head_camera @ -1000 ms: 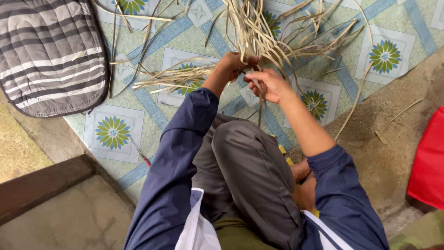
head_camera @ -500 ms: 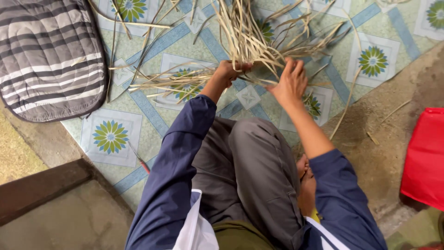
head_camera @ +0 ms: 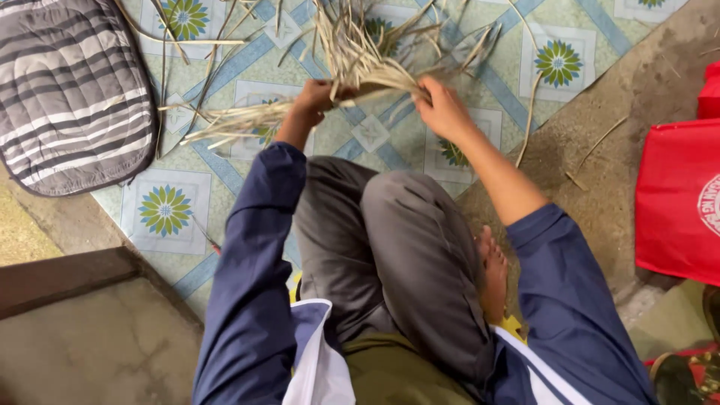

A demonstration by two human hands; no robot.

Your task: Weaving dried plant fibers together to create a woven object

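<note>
I sit on the floor with one knee raised, in grey trousers and a dark blue jacket. My left hand point(head_camera: 315, 99) is closed around a bundle of pale dried straw strips point(head_camera: 352, 52) that fans out above and to the left. My right hand point(head_camera: 441, 109) grips the same bundle a little to the right, fingers wrapped over the strips. Both hands are held over a patterned mat point(head_camera: 172, 202) with green flower tiles and blue bands.
A grey striped cushion point(head_camera: 71, 90) lies at the upper left on the mat. A red bag point(head_camera: 679, 199) stands at the right on bare concrete. Loose strips point(head_camera: 529, 112) lie scattered on the mat. A brown step point(head_camera: 60, 277) is at the lower left.
My hands have spread apart along the bundle; the right hand moved right and now grips the strips. The view shifted slightly, showing more of the red bag.
</note>
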